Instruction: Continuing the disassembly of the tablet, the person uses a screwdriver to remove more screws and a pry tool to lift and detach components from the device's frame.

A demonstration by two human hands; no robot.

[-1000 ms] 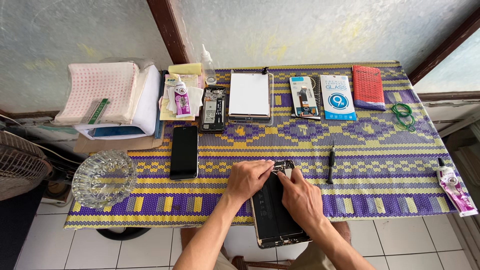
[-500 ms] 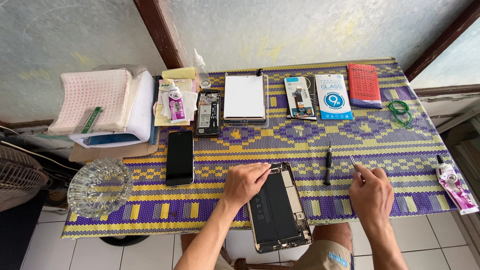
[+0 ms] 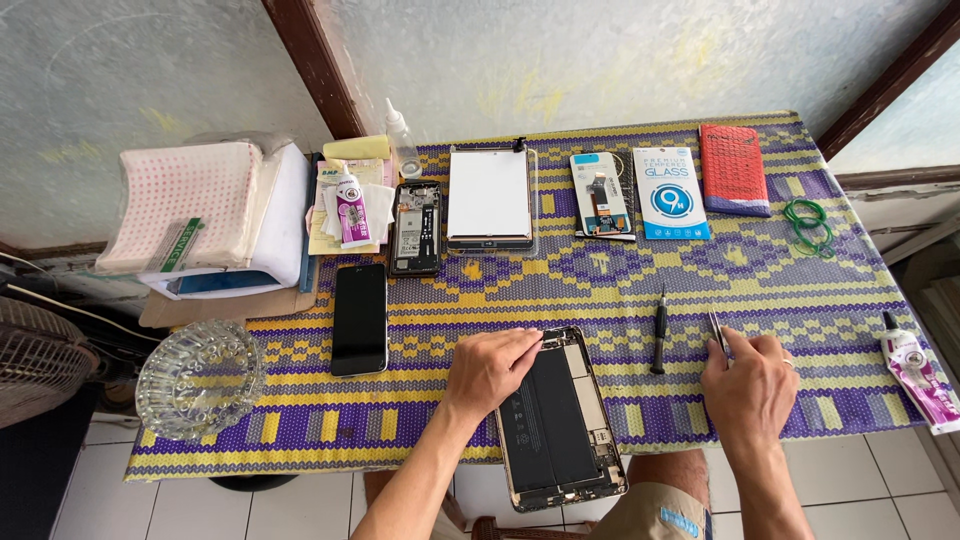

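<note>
Head view: left hand flat, fingers spread loosely, pressing on top-left edge of opened tablet, which overhangs near table edge, battery side up. Right hand closed round tweezers, tips pointing away from the person, resting on woven mat, well apart from tablet. Black screwdriver lies btwn tablet and right hand. Black phone left of left hand; glass ashtray further left at mat corner. Far row: opened phone, white panel, screen-protector pack, red case. Glue tube at right edge.
</note>
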